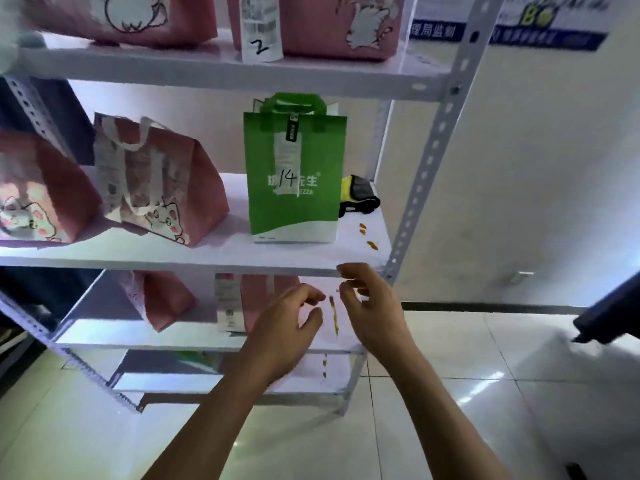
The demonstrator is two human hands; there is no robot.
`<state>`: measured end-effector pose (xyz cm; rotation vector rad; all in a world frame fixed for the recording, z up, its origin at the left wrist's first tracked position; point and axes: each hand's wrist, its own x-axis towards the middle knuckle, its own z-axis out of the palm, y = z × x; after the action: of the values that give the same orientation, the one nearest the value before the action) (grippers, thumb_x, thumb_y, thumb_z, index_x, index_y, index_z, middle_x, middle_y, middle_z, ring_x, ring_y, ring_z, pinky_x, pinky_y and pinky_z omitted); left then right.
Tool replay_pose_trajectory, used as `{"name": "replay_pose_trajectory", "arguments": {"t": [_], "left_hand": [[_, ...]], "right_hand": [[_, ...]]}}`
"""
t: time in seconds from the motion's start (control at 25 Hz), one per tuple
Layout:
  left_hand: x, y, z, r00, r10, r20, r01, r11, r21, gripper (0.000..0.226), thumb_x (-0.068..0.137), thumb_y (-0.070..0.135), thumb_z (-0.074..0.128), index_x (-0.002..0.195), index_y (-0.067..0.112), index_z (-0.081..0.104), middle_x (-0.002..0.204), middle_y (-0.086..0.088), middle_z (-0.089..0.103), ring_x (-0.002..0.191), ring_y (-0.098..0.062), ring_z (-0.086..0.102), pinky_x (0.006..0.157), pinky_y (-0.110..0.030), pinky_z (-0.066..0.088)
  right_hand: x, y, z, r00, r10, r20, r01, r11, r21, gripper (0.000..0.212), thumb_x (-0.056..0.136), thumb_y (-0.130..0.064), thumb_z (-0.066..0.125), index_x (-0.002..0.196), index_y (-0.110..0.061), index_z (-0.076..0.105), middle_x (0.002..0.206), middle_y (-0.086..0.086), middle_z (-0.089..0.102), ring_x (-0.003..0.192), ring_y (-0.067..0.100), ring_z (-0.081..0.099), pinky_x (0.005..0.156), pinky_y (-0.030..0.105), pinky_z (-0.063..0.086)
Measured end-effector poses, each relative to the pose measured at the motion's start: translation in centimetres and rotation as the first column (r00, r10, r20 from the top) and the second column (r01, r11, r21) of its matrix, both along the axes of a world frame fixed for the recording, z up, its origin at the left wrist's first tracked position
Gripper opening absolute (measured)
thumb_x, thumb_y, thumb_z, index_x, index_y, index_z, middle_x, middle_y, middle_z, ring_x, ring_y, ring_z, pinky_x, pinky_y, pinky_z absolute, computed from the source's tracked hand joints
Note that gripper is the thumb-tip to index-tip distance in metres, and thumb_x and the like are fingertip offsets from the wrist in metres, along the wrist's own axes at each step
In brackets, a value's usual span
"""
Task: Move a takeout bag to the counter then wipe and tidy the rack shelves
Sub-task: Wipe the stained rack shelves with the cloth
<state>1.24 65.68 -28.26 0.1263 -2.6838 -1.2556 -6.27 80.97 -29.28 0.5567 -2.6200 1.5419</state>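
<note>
A green takeout bag [294, 174] with a receipt marked 14 stands upright on the middle shelf [214, 252] of a white rack. Behind it to the right lies a yellow and grey cloth [358, 195]. Orange stains [367, 237] dot the shelf's right end, and more orange stains [334, 315] streak the shelf below. My left hand [287, 323] and my right hand [370, 303] hover below the middle shelf's front edge, fingers curled and apart, holding nothing.
Pink cat-print bags [162, 181] sit left on the middle shelf, on the top shelf [346, 26] and on the lower shelf [162, 299]. The rack's perforated right post [436, 140] stands by a white wall. A dark object [606, 317] juts in at right above the tiled floor.
</note>
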Motion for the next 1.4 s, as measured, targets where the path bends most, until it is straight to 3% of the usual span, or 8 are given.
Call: {"name": "replay_pose_trajectory", "arguments": {"t": [0.16,0.32,0.56,0.72,0.8,1.08,1.28,1.4], "left_hand": [[-5.1,1.8,0.4,0.991,-0.110,-0.074,0.104,0.991,-0.080,0.017,0.098,0.032,0.052,0.113,0.038,0.058,0.114,0.022,0.059,0.110,-0.004,0.051,0.089,-0.023,0.046],[-8.8,5.4,0.4,0.968,-0.228,-0.102,0.205,0.959,-0.195,0.014,0.098,0.032,0.051,0.108,0.033,0.060,0.108,0.019,0.060,0.099,0.000,0.047,0.074,-0.006,0.033],[-15.0,13.3,0.0,0.950,-0.309,-0.050,0.297,0.941,-0.163,0.015,0.098,0.033,0.050,0.108,0.031,0.060,0.108,0.015,0.061,0.103,-0.006,0.052,0.086,-0.027,0.049],[-19.6,20.2,-1.5,0.967,-0.250,-0.055,0.233,0.948,-0.215,0.017,0.097,0.034,0.049,0.112,0.030,0.057,0.114,0.014,0.058,0.108,-0.007,0.051,0.089,-0.031,0.050],[-21.8,23.3,-2.0,0.980,-0.195,-0.038,0.180,0.953,-0.244,0.020,0.098,0.035,0.049,0.116,0.030,0.056,0.118,0.013,0.056,0.111,-0.008,0.049,0.090,-0.031,0.050],[-28.6,27.7,-2.8,0.999,0.022,-0.030,-0.030,0.958,-0.286,0.021,0.097,0.034,0.050,0.116,0.027,0.056,0.120,0.011,0.058,0.107,-0.008,0.048,0.084,-0.022,0.042],[-33.2,26.7,-3.0,0.983,0.176,-0.051,-0.183,0.940,-0.289,0.021,0.097,0.035,0.051,0.117,0.029,0.055,0.121,0.012,0.058,0.109,-0.009,0.051,0.091,-0.028,0.051],[-36.8,24.7,-3.0,0.960,0.266,-0.088,-0.280,0.917,-0.286,0.021,0.095,0.034,0.053,0.116,0.028,0.055,0.119,0.011,0.059,0.107,-0.009,0.050,0.085,-0.025,0.047]], "right_hand": [[-2.7,3.2,0.6,0.991,-0.133,-0.025,0.133,0.991,0.012,0.026,0.098,-0.024,0.055,0.122,-0.033,0.062,0.116,-0.014,0.067,0.103,0.001,0.062,0.086,0.025,0.054],[-4.7,7.7,0.0,0.958,-0.275,-0.081,0.280,0.959,0.053,0.020,0.097,-0.030,0.056,0.115,-0.035,0.062,0.109,-0.018,0.065,0.096,-0.008,0.061,0.074,0.000,0.044],[-9.9,15.6,-1.4,0.920,-0.384,-0.074,0.390,0.916,0.095,0.024,0.095,-0.026,0.059,0.117,-0.034,0.063,0.112,-0.013,0.066,0.098,-0.003,0.060,0.075,0.002,0.039],[-14.7,21.8,-1.8,0.950,-0.287,-0.120,0.306,0.930,0.203,0.029,0.091,-0.023,0.062,0.119,-0.033,0.061,0.113,-0.015,0.061,0.106,0.010,0.061,0.085,0.028,0.049],[-17.2,24.7,-1.7,0.955,-0.249,-0.160,0.283,0.928,0.244,0.029,0.091,-0.021,0.064,0.119,-0.031,0.062,0.114,-0.014,0.061,0.108,0.011,0.059,0.089,0.034,0.050],[-26.6,29.6,-1.9,0.982,-0.047,-0.181,0.116,0.914,0.388,0.029,0.094,-0.024,0.062,0.123,-0.025,0.062,0.123,-0.007,0.062,0.116,0.018,0.055,0.098,0.033,0.040],[-33.4,27.7,-1.4,0.985,0.097,-0.144,-0.051,0.953,0.299,0.027,0.095,-0.024,0.061,0.122,-0.026,0.064,0.122,-0.009,0.062,0.115,0.016,0.057,0.099,0.039,0.047],[-37.6,25.6,-0.9,0.974,0.167,-0.154,-0.117,0.949,0.293,0.026,0.096,-0.024,0.061,0.122,-0.026,0.064,0.122,-0.010,0.062,0.115,0.015,0.057,0.100,0.040,0.047]]}}
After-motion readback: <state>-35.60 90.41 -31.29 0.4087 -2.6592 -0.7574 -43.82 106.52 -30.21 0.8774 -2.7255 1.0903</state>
